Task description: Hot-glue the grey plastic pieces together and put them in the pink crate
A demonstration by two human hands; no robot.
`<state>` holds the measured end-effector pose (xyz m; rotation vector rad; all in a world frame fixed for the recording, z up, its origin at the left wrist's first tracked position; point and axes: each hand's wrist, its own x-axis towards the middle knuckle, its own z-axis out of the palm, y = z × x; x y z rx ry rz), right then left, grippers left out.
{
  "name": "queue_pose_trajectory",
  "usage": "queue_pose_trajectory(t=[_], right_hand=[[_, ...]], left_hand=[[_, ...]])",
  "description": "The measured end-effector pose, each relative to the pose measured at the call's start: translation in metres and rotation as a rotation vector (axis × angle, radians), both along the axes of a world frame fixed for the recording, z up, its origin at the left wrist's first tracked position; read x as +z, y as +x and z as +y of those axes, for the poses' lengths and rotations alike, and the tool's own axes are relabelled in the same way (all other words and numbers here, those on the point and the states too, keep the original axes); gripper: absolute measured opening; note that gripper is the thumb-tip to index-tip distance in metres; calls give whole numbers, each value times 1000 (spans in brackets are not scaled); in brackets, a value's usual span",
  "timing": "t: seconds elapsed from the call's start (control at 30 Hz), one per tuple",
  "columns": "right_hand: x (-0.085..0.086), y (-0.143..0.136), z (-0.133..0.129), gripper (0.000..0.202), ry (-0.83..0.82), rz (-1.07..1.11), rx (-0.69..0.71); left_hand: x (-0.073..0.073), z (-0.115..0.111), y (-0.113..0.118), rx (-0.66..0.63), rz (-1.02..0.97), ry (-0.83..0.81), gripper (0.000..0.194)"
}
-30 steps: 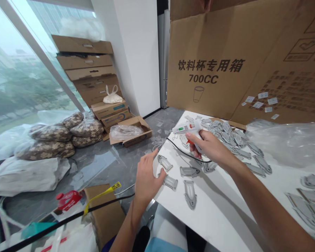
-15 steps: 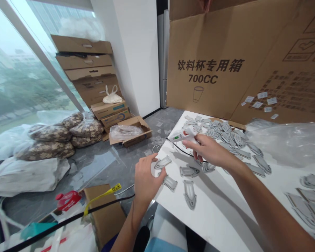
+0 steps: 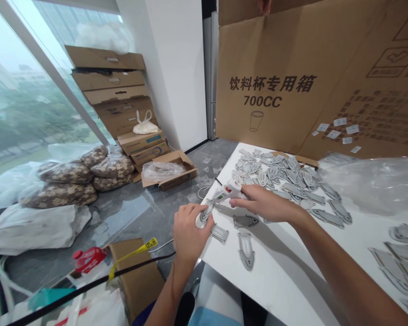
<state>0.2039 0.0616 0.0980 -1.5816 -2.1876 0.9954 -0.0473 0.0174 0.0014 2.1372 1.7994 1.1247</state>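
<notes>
My right hand (image 3: pixel 263 203) grips a white glue gun (image 3: pixel 226 191), its nozzle pointing down-left at a small grey plastic piece (image 3: pixel 204 213). My left hand (image 3: pixel 189 231) pinches that piece at the near left corner of the white table (image 3: pixel 292 271). The nozzle tip is at or just above the piece. Three more grey pieces lie close by: one (image 3: pixel 219 233) beside my left thumb, one (image 3: pixel 245 221) under my right wrist, and one (image 3: pixel 246 250) nearer to me.
A heap of several grey pieces (image 3: pixel 282 174) covers the table's far side, with a clear plastic bag (image 3: pixel 374 183) to the right. A big brown cardboard box (image 3: pixel 309 77) stands behind. On the floor to the left lie boxes (image 3: pixel 168 170), patterned sacks (image 3: pixel 75 174) and a black cable (image 3: pixel 88 283).
My right hand has brought the glue gun down and left, from above the heap to the piece at the table corner. My left hand has closed on that piece and lifted its end.
</notes>
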Motion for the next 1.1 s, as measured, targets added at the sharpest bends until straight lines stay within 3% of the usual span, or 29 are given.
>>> queue_pose_trajectory(t=[0.13, 0.4, 0.67, 1.1], right_hand=[[-4, -2, 0, 43, 6, 9, 74], [-6, -6, 0, 44, 28, -9, 64], [-7, -8, -3, 21, 31, -44, 188], [-9, -9, -5, 25, 26, -58, 165]], left_hand=[[-1, 0, 1, 11, 8, 14, 19], [0, 0, 0, 6, 22, 36, 18], [-2, 0, 0, 10, 17, 45, 18], [-2, 0, 1, 19, 23, 45, 18]])
